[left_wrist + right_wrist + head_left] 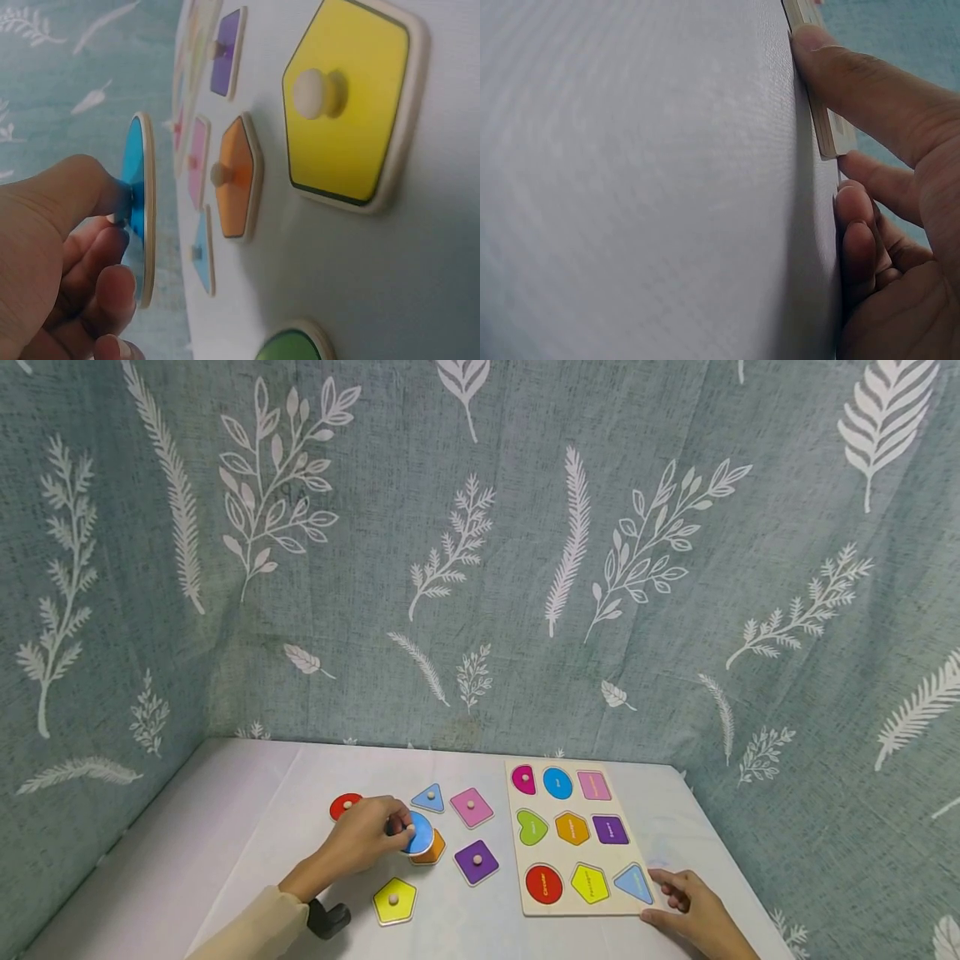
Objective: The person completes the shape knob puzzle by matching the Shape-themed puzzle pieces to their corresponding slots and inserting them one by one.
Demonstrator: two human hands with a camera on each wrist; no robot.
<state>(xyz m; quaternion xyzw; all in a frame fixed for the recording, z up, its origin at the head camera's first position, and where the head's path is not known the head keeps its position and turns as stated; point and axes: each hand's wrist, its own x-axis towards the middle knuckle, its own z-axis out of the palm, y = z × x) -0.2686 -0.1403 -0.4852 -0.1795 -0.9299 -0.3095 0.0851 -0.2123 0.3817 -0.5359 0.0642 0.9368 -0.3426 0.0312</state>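
My left hand (pixel 363 837) pinches the small knob of a blue oval puzzle piece (pixel 422 833) and holds it above the table. In the left wrist view the oval (pixel 147 210) stands edge-on, apart from the orange hexagon piece (pixel 238 178), which it partly covers in the head view. At the right, my right hand (pixel 693 910) holds the near right corner of the wooden puzzle board (pixel 558 906), thumb on the near edge and index finger at the right side. The thumb and the board's edge (pixel 821 124) show in the right wrist view.
Knobbed pieces lie left of the board: red (pixel 343 804), light blue triangle (pixel 428 797), pink (pixel 472 807), purple square (pixel 477 862) and yellow pentagon (pixel 394 902). A green piece (pixel 291 346) shows in the left wrist view. A magenta piece (pixel 524 780) sits in the board. Patterned cloth (pixel 480 568) hangs behind.
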